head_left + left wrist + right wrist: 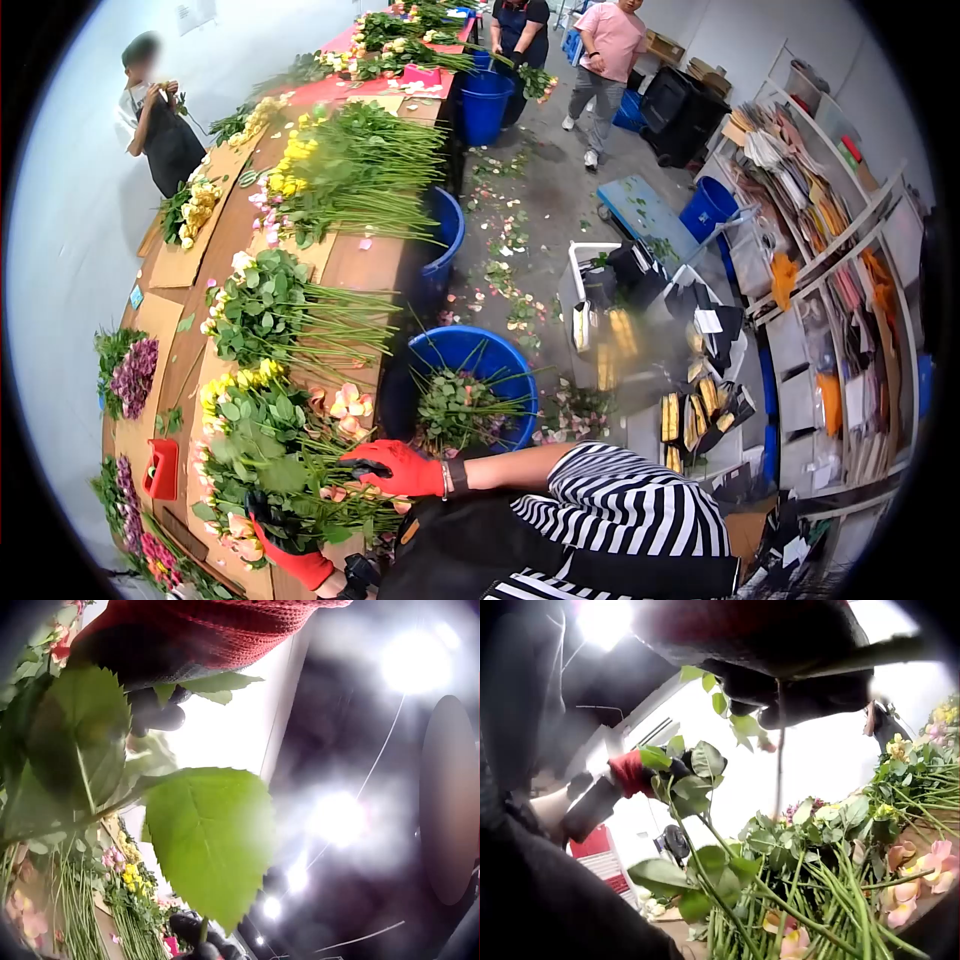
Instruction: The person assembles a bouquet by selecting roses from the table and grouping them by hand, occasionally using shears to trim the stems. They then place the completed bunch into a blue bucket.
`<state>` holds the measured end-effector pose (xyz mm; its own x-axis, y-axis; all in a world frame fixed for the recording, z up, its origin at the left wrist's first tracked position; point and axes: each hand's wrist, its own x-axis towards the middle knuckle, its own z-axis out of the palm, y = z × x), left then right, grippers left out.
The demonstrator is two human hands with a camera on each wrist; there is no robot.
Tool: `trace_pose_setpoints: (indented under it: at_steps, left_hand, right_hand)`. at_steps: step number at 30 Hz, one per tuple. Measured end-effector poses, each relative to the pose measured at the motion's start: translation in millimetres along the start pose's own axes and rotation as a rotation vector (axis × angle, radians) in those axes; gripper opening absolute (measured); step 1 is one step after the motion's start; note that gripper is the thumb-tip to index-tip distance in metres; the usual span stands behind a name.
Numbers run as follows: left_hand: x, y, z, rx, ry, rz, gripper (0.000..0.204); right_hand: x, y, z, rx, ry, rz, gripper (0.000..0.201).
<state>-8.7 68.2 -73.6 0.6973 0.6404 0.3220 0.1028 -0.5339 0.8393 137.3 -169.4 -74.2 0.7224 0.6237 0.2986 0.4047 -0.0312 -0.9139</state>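
Note:
My right hand [400,468], in a red glove with black fingers, is over the stem ends of a rose bunch [270,425] on the table. Its dark fingertips [810,705] curl round a stem in the right wrist view. My left hand [290,550], gloved the same way, is at the flower-head side, partly covered by leaves. The right wrist view has this left hand [641,771] gripping a leafy rose stem [720,844]. A large green leaf [210,840] hangs close before the left wrist camera. Pink-orange petals [350,405] lie beside the bunch.
More rose bunches [260,310] line the long table [345,345]. A blue bucket [535,385] of leafy cuttings stands by its edge. A red container [160,470] is at the far side. Shelves [800,290] stand right; other people [605,45] are around the room.

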Motion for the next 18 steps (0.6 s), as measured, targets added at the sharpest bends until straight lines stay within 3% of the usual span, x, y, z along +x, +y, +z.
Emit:
trace_pose_setpoints:
  at_steps: [1, 2, 5, 9, 10, 11, 12, 13, 14, 15, 16, 17, 18]
  left_hand:
    - [-1, 1, 2, 0.065, -0.01, 0.009, 0.052]
    - [-5, 6, 8, -0.22, -0.024, -0.019, 0.055]
    - [-5, 3, 13, -0.339, -0.01, -0.052, 0.059]
    - [-8, -30, 7, -0.072, -0.047, 0.043, 0.059]
    - [-6, -40, 7, -0.368, -0.057, -0.152, 0.058]
    - [-6, -36, 10, -0.962, -0.018, -0.4, 0.049]
    - [-3, -19, 10, -1.117, 0.029, -0.52, 0.045]
    - [1, 1, 12, -1.088, 0.046, -0.542, 0.041]
    - [3, 16, 14, -1.088, 0.086, -0.569, 0.038]
    - [3, 29, 16, -1.058, 0.122, -0.58, 0.035]
    - [4, 40, 18, -0.991, 0.167, -0.573, 0.032]
    - [1, 49, 18, -0.598, 0.152, -0.399, 0.031]
    - [-2, 32, 16, -0.501, 0.093, -0.349, 0.031]
  right_hand:
    - [3, 0, -1, -0.006, -0.01, -0.007, 0.044]
    - [7, 0, -1, -0.013, -0.02, -0.014, 0.044]
    - [10, 3, 6, -0.003, -0.03, -0.027, 0.043]
    - [12, -9, 8, -0.073, -0.149, -0.062, 0.04]
    - [13, -9, 6, -0.034, -0.157, -0.07, 0.04]
    - [12, 1, 11, -0.002, -0.163, -0.078, 0.04]
    - [13, 1, 7, 0.041, -0.18, -0.09, 0.041]
    - [16, -7, 0, 0.072, -0.246, -0.021, 0.04]
    - [12, 2, 6, 0.063, -0.162, -0.115, 0.04]
    - [22, -12, -7, 0.136, -0.322, 0.013, 0.04]
    - [23, -13, -8, 0.14, -0.347, 0.004, 0.04]
    - [21, -1, 0, 0.093, -0.3, -0.087, 0.036]
    - [22, -6, -2, 0.154, -0.36, 0.032, 0.034]
